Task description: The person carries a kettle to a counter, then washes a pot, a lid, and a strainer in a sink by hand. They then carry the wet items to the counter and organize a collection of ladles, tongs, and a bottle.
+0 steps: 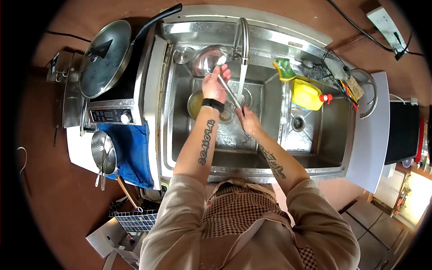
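My right hand (249, 121) is closed around the lower end of a long steel ladle (230, 93), over the left basin. The shiny handle slants up and left to my left hand (217, 84), whose fingers curl near its upper part, palm turned up. Just beyond those fingers is a rounded, reflective metal bowl shape (208, 61), which looks like the ladle's head; the join is hidden. Water runs from the faucet (244, 42) in a stream (242, 78) just right of the handle. A round dish with yellowish contents (195, 104) sits in the basin, partly behind my left wrist.
The right basin holds a yellow bottle with a red cap (307, 95); a green and yellow sponge (284, 69) lies on its back edge. A wire rack (342, 74) with scrubbers is at the right. At left are a lidded pan (105, 58), a cooktop (112, 116) and a strainer (103, 150).
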`<state>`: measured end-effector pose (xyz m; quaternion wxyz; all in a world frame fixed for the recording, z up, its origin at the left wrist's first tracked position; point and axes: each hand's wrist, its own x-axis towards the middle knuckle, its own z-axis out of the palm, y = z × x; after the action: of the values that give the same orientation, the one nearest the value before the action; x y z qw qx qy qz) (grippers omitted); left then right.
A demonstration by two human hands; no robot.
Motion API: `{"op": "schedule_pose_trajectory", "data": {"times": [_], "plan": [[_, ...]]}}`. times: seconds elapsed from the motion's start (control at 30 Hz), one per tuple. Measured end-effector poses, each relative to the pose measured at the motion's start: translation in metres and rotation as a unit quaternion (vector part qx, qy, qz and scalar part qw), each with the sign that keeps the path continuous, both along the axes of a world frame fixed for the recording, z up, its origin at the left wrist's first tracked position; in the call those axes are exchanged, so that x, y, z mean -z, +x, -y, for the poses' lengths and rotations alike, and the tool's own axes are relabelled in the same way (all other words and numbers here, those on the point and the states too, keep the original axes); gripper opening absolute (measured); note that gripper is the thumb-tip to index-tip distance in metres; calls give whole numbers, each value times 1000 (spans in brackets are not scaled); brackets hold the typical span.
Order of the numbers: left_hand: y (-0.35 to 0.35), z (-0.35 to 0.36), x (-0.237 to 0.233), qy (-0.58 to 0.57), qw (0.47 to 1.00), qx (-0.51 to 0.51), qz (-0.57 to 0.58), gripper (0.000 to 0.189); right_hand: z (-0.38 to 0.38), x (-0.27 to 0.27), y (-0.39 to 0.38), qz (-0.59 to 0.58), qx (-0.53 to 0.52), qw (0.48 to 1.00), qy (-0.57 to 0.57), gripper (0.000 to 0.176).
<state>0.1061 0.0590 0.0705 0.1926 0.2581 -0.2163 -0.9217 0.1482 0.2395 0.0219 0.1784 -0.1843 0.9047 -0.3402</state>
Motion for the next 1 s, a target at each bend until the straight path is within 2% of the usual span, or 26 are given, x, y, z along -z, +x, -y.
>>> {"op": "schedule_pose_trajectory", "data": {"times": [0.13, 0.17, 0.2, 0.3, 0.37, 0.4, 0.5, 0.53, 0.57, 0.63, 0.7, 0.73, 0.77, 0.83, 0.9, 0.97, 1.0], "plan": [[1, 4, 41, 20, 992, 20, 125, 30, -5, -75, 2, 58, -46, 991, 114, 31], [6, 1, 84, 73, 996, 51, 7, 29, -5, -79, 0, 39, -63, 989, 132, 30], [9, -16, 93, 67, 993, 71, 64, 28, -6, -83, -1, 21, -79, 985, 150, 28], [23, -88, 67, 99, 975, 90, 176, 25, -12, -79, -3, -13, -93, 980, 175, 30], [30, -93, 68, 170, 968, 109, 145, 24, -36, -82, 3, -30, -109, 978, 175, 33], [34, -91, 95, 201, 967, 123, 92, 24, -50, -84, 7, -3, -136, 967, 218, 37], [39, -85, 115, 189, 966, 39, 174, 27, -90, -114, 34, 64, -138, 970, 192, 36], [47, -87, 125, 195, 967, 73, 145, 31, -98, -128, 40, 105, -132, 967, 190, 36], [53, -90, 139, 234, 962, 87, 113, 28, -109, -125, 48, 81, -130, 973, 173, 35], [69, -109, 136, 213, 963, 54, 154, 24, -133, -114, 69, 43, -122, 982, 137, 35], [87, -117, 153, 227, 951, 44, 206, 17, -144, -134, 68, 148, -121, 967, 168, 37], [100, -118, 172, 165, 951, 43, 258, 15, -147, -142, 68, 199, -121, 955, 183, 38], [110, -116, 192, 101, 946, 41, 305, 13, -150, -140, 67, 198, -130, 956, 170, 38], [126, -108, 191, 26, 932, 56, 358, 16, -159, -129, 73, 205, -145, 957, 144, 39], [118, -106, 190, 62, 953, -9, 298, 12, -154, -120, 70, 175, -123, 963, 163, 38], [104, -95, 174, 79, 959, 50, 267, 13, -144, -129, 59, 145, -112, 970, 162, 38], [98, -95, 162, 76, 969, 109, 210, 19, -147, -138, 55, 125, -106, 973, 161, 39]]}}
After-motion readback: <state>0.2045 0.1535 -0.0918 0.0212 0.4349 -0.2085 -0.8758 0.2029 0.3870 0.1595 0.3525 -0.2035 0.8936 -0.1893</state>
